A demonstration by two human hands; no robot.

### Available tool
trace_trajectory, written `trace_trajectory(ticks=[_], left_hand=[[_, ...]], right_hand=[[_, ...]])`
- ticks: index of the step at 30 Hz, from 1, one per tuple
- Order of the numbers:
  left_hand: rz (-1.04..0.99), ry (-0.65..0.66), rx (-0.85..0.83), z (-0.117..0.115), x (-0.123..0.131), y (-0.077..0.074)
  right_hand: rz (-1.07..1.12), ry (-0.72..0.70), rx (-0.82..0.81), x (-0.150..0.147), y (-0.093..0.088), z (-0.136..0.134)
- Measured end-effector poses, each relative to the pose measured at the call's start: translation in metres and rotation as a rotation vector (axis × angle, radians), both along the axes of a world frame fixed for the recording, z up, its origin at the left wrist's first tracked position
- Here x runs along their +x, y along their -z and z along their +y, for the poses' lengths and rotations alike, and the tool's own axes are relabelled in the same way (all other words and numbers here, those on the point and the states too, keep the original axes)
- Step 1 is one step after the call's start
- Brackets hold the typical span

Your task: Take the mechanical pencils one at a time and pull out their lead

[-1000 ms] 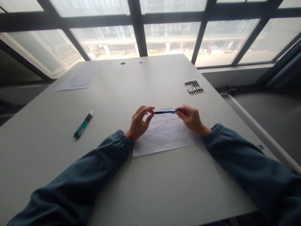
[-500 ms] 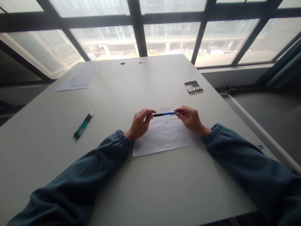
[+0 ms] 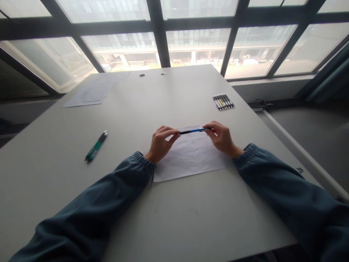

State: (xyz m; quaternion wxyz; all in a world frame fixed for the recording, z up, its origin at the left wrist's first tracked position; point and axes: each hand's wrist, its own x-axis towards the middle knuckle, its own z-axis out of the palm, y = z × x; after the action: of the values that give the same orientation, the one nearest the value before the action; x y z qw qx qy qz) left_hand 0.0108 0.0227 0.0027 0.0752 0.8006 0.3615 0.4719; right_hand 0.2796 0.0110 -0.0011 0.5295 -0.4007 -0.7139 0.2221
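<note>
A blue pen (image 3: 194, 130) with a black grip is held level between my two hands, above a sheet of paper (image 3: 191, 163). My left hand (image 3: 161, 143) pinches the black grip end between thumb and fingertips. At the other end, by the clip, my right hand (image 3: 222, 137) has its fingers closed on the pen. Faint pencil-like marks show on the paper under the pen. Part of the sheet's sides lies hidden beneath my hands.
Two green-and-black pens (image 3: 96, 147) lie on the white table (image 3: 152, 218) at left. A row of several black, white and yellow pen-like sticks (image 3: 223, 102) is at the right. More paper sheets (image 3: 88, 92) lie far left. Windows (image 3: 196, 47) stand behind the table.
My left thumb and fingertips have closed onto the pen's grip end, where they were looser around its tip before. My right hand still holds the clip end.
</note>
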Motion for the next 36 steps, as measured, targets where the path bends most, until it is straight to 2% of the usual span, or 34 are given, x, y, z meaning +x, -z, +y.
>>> trace_trajectory(ticks=[10, 20, 24, 27, 32, 36], left_hand=[[0.004, -0.049, 0.018, -0.001, -0.002, -0.002], [-0.048, -0.172, -0.022, -0.001, -0.007, 0.001], [-0.062, -0.144, -0.018, -0.002, -0.006, 0.001], [-0.044, -0.078, -0.012, -0.002, -0.004, 0.001], [0.021, 0.027, 0.006, -0.002, -0.001, 0.001], [0.066, 0.080, 0.010, -0.003, 0.001, 0.001]], right_hand=[[0.011, 0.069, 0.023, 0.004, -0.001, 0.002], [0.309, 0.272, 0.012, 0.031, 0.009, 0.027], [0.337, 0.343, 0.001, 0.034, 0.015, 0.034], [0.246, 0.307, -0.027, 0.030, 0.016, 0.032], [0.012, 0.157, -0.017, 0.019, 0.013, 0.024], [-0.068, 0.131, -0.037, 0.015, 0.012, 0.023]])
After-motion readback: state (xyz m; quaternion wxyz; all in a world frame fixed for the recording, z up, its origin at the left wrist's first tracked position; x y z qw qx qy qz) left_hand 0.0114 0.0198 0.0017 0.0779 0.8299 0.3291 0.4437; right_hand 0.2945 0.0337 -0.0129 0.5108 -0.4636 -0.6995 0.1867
